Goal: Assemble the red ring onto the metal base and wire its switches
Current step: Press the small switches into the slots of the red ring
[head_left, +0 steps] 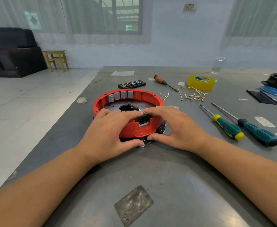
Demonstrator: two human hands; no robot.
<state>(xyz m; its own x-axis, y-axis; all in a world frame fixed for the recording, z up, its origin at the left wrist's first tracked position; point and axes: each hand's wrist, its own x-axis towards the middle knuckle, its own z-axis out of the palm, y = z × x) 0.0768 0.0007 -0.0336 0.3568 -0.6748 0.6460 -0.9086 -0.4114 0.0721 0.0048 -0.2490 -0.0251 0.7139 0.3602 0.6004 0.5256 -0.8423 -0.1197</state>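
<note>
Nearest, a worn grey patch (134,205) on the bench (175,169) carries faint marks that cannot be read. Beyond it, the left hand (111,128) and right hand (173,126) clasp the near side of the red ring (134,130), which sits on the metal base (144,143) at bench centre; each hand's fingers lie over the top rim beside the black power socket (143,119) while the thumbs press low against the base edge. Judged from this, the ring may be seating unevenly: its right side appears to stand slightly proud of the base, so downward force could jam or crack the plastic, or pinch a thumb between ring and base. Four grey switches (120,95) line the far inner wall, not yet wired; hard pressing might jar them loose. To the right lie two green-handled screwdrivers (242,126), then loose wires (192,95), easily swept off the bench by an elbow. Farther off, the yellow tape roll (200,82) bears a green label, illegible, as is the print on the black bit case (131,84).
</note>
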